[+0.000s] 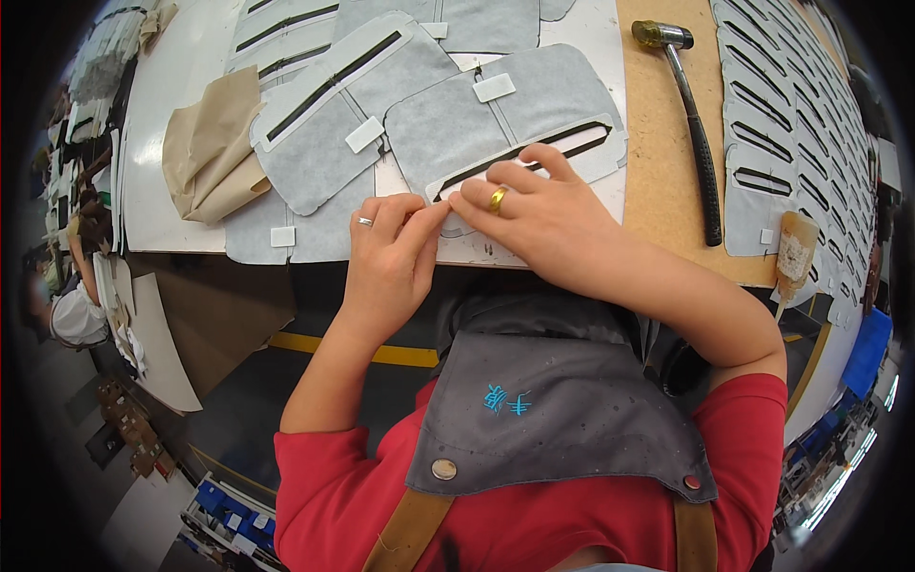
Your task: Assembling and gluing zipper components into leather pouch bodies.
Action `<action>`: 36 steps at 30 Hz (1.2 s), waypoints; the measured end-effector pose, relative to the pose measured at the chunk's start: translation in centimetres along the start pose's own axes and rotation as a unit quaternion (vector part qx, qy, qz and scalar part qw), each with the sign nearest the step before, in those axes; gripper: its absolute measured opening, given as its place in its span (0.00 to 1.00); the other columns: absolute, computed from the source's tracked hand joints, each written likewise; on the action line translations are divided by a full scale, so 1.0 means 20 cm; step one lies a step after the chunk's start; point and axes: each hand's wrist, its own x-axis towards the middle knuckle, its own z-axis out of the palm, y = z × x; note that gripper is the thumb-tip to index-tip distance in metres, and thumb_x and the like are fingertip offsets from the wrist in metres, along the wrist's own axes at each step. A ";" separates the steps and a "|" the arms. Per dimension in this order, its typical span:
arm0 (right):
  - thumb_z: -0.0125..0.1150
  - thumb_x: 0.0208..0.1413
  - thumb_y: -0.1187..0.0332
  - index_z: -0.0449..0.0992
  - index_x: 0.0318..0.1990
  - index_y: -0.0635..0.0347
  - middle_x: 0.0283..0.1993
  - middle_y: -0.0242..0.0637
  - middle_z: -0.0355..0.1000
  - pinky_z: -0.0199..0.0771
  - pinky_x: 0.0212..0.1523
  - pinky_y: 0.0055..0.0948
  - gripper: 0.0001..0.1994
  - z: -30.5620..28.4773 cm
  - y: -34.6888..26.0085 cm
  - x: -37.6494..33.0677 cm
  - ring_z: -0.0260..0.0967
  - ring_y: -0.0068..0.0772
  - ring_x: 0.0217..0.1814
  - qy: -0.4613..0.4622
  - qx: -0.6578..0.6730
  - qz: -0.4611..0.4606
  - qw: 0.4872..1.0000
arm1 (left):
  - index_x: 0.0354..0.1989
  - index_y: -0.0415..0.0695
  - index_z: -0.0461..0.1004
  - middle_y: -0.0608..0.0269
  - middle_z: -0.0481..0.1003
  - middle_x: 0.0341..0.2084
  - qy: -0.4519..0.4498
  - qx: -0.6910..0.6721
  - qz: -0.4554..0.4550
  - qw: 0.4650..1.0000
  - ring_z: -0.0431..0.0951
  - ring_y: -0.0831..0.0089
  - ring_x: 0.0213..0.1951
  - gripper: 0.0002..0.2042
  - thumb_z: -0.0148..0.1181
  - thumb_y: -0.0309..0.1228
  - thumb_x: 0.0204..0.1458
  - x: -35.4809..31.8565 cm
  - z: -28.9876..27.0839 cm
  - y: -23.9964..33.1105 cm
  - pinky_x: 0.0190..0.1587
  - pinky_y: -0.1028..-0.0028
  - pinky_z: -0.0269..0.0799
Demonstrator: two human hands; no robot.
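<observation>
A wooden bench (pixel 658 162) carries a white board (pixel 172 143) at its left part. At the board's near edge lies a grey panel (pixel 534 114) with a black slot. The left hand (pixel 391 253) pinches the panel's near corner with closed fingers; the right hand (pixel 534 210) presses flat on it, fingers spread. More panels (pixel 334 105) overlap toward the far edge. A hammer (pixel 691 114) lies right of the board; panel rows (pixel 791 114) fill the right edge. Below is a workshop floor (pixel 238 381).

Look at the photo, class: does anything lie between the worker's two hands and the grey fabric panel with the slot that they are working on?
Nothing visible does. The left hand and right hand both rest directly on the grey panel at its near edge. The hammer lies apart, to the right.
</observation>
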 end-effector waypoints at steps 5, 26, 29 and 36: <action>0.55 0.49 0.69 0.72 0.48 0.54 0.46 0.26 0.69 0.54 0.61 0.36 0.16 -0.08 0.07 -0.08 0.66 0.28 0.52 -0.031 -0.083 -0.019 0.996 | 0.39 0.43 0.76 0.59 0.70 0.36 -0.021 0.001 -0.018 1.000 0.69 0.61 0.40 0.10 0.60 0.19 0.48 0.01 -0.02 0.02 0.44 0.66 0.62; 0.63 0.49 0.70 0.78 0.36 0.53 0.35 0.28 0.69 0.52 0.56 0.33 0.06 -0.11 0.25 -0.06 0.61 0.33 0.44 -0.051 0.251 0.187 0.948 | 0.44 0.43 0.71 0.56 0.68 0.40 -0.030 -0.053 -0.035 0.998 0.66 0.58 0.43 0.13 0.60 0.24 0.49 0.14 0.10 0.11 0.47 0.64 0.59; 0.63 0.49 0.71 0.79 0.34 0.52 0.35 0.27 0.70 0.51 0.56 0.32 0.05 -0.07 0.24 -0.06 0.62 0.32 0.44 -0.015 0.253 0.186 0.949 | 0.44 0.43 0.71 0.57 0.68 0.39 -0.035 -0.052 -0.043 0.997 0.66 0.58 0.43 0.13 0.60 0.24 0.49 0.14 0.10 0.11 0.47 0.64 0.59; 0.62 0.49 0.75 0.78 0.33 0.52 0.38 0.26 0.71 0.53 0.56 0.34 0.06 -0.04 0.25 -0.12 0.64 0.31 0.47 0.026 0.235 0.116 0.965 | 0.44 0.43 0.70 0.59 0.67 0.39 -0.017 -0.045 -0.030 0.998 0.66 0.60 0.41 0.13 0.60 0.26 0.50 0.13 0.12 0.10 0.44 0.64 0.59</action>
